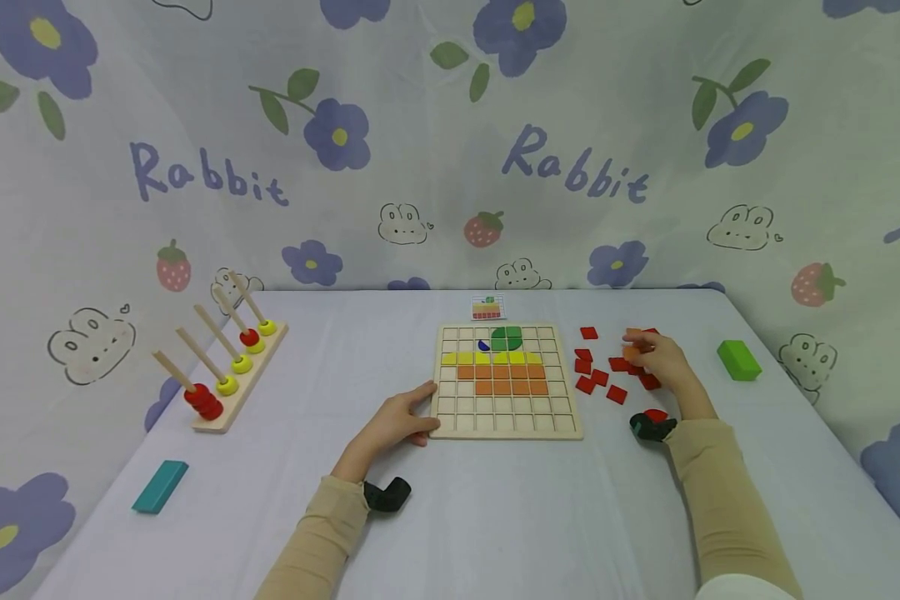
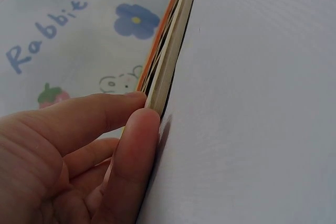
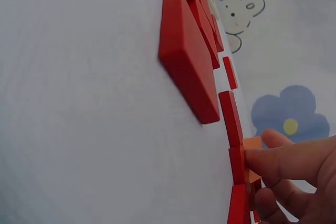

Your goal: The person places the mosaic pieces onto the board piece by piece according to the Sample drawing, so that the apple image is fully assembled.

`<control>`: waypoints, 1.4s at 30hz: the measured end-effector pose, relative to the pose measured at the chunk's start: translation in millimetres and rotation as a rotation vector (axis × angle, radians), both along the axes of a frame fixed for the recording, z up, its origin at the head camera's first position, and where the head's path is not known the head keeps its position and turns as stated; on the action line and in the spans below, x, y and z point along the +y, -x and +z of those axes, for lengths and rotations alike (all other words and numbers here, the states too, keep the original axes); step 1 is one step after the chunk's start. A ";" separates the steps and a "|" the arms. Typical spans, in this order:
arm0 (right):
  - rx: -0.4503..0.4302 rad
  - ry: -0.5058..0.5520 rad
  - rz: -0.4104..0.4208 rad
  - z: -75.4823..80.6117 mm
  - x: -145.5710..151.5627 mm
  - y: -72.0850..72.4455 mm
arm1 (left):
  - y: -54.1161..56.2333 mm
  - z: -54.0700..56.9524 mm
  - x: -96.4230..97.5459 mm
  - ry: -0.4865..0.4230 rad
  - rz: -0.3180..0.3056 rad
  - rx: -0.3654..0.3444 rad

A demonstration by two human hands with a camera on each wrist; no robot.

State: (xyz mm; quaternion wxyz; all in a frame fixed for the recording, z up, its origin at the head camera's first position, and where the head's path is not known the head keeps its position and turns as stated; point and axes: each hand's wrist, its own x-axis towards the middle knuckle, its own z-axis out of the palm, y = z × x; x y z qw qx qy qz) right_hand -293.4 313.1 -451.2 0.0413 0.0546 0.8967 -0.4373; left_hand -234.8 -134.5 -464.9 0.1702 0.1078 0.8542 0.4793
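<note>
A wooden grid board (image 1: 506,423) lies mid-table, filled partly with green, blue, yellow and orange pieces. My left hand (image 1: 397,419) touches its left edge, index finger and thumb spread along the side; in the left wrist view, the fingertips (image 2: 143,124) meet the board's pale edge (image 2: 167,72). To the right of the board, my right hand (image 1: 662,360) is over a scatter of red square tiles (image 1: 617,395). Its fingers pinch an orange tile (image 3: 253,143), seen in the right wrist view beside several red tiles (image 3: 189,61). The fingers partly hide that tile.
A small pattern card (image 1: 487,307) stands behind the board. On the left are a bead-peg stand (image 1: 228,412) with red and yellow beads and a teal block (image 1: 161,487). A green block (image 1: 738,360) lies far right. A patterned curtain (image 1: 435,167) hangs behind the table.
</note>
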 end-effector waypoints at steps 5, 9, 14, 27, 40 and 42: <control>0.010 0.000 0.002 0.7 0.0 -0.5 | 0.0 0.1 -0.1 -0.010 -0.006 0.003; 0.030 0.026 -0.006 0.3 2.5 -1.4 | -1.5 1.3 0.2 -0.028 -0.013 0.018; -0.029 0.184 -0.030 9.1 -3.7 -3.0 | -2.2 1.7 0.7 -0.036 -0.011 0.032; -0.216 0.612 0.148 26.3 -86.6 -3.5 | -0.5 0.6 1.6 0.004 0.000 0.001; -0.229 0.437 0.288 18.7 -186.7 2.4 | -0.5 0.8 1.6 -0.001 0.007 -0.009; -0.215 0.387 0.304 18.2 -198.3 2.9 | -0.6 0.9 2.0 0.000 0.002 -0.007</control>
